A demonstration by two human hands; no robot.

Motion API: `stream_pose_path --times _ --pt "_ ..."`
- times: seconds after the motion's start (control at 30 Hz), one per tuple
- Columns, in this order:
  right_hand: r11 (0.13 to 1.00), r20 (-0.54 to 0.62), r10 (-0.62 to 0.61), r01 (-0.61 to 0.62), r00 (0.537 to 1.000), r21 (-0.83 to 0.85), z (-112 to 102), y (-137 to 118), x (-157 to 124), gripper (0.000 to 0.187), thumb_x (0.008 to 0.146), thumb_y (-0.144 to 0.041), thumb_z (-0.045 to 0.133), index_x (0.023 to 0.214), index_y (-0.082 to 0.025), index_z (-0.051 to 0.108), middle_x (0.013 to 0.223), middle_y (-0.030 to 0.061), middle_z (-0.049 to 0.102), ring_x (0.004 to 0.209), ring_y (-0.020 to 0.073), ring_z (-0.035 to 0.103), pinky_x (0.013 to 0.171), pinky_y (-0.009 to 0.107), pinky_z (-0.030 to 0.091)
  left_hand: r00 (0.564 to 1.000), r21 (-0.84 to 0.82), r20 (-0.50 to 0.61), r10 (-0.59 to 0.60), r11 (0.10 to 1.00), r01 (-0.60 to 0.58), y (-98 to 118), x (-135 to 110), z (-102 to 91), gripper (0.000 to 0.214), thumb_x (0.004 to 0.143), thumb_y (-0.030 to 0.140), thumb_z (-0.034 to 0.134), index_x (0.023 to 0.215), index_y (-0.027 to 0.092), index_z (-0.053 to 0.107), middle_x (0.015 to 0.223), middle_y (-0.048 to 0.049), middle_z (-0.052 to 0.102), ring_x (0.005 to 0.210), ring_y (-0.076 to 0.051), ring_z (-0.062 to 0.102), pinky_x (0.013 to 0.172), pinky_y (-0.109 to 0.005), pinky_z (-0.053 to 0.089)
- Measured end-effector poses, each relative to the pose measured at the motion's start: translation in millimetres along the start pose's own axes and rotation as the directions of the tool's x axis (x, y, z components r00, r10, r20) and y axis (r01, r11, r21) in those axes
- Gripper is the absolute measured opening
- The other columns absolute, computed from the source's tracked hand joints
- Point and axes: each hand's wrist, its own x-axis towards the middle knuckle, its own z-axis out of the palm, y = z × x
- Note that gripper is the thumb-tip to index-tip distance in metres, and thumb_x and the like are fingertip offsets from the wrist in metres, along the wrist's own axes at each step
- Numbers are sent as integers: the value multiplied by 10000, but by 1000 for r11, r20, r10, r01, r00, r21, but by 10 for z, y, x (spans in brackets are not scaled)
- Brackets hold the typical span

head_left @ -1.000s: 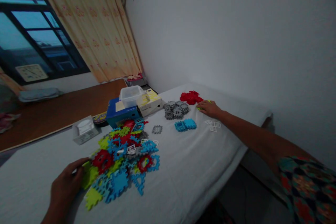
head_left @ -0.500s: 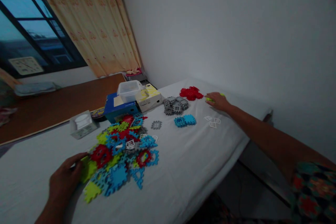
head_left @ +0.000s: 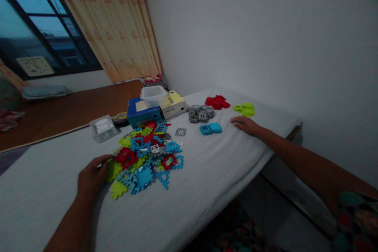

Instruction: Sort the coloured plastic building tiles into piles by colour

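Note:
At the left edge of a mixed pile of interlocking plastic building tiles (head_left: 144,177), my left hand (head_left: 92,176) is closed with its fingertips on a lime-green tile (head_left: 113,170). The pile holds blue, red, green, grey and white pieces. My right hand (head_left: 245,125) lies low over the sheet with fingers stretched out and no piece showing in it. It covers the spot where small white frames lay. Just beyond it is a group of lime-green tiles (head_left: 244,109). Separate groups of red tiles (head_left: 217,102), grey tiles (head_left: 201,113) and blue tiles (head_left: 210,128) lie to its left.
A single grey tile (head_left: 180,132) lies beside the pile. Behind stand a blue box (head_left: 144,116) with a clear plastic tub (head_left: 153,96), a yellow-and-white box (head_left: 175,105) and a small open box (head_left: 103,129). A wall borders the white-sheeted table (head_left: 203,177).
My right hand has let go of lime-green pieces at their group and drawn back toward me, over the white frames. My left hand stays at the pile. The view has shifted slightly.

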Motion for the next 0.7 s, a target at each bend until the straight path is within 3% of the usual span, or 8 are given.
stream_pose_path --times 0.1,0.2,0.33,0.53,0.7 --pt "999 -21 -46 45 999 -26 145 -229 195 390 895 -454 511 1109 -207 722 1160 129 707 1117 295 622 1024 489 441 1000 -20 3 0 1000 0 31 -16 -13 278 749 228 580 953 250 767 878 -12 751 677 -170 652 631 -268 516" --pt "989 124 -149 148 981 16 322 -516 353 510 816 -471 645 1258 -216 653 1287 118 650 1198 300 577 1045 462 424 999 -37 10 32 999 -32 39 -30 -6 298 742 218 565 963 241 765 923 -28 755 731 -188 673 668 -287 532" --pt "996 246 -92 93 965 6 505 -703 444 754 715 -454 751 1396 -207 540 1372 138 587 1232 325 556 1035 463 427 998 -56 -1 64 996 -64 -6 -37 35 313 751 229 537 968 240 763 970 -34 761 813 -207 694 749 -316 549" --pt "994 287 -108 108 952 17 534 -832 452 696 780 -445 691 1407 -194 524 1396 134 566 1249 312 550 1052 445 423 996 -76 -21 92 993 -93 -46 -37 100 342 747 246 510 966 234 772 1022 -33 760 885 -216 705 837 -319 548" --pt "969 239 -239 247 941 -5 599 -1478 546 614 805 -476 694 1354 -228 574 1351 127 598 1248 313 540 1059 473 412 997 -133 -65 48 990 -56 11 -56 93 360 744 236 485 959 212 772 1020 -35 761 951 -223 696 877 -323 536"
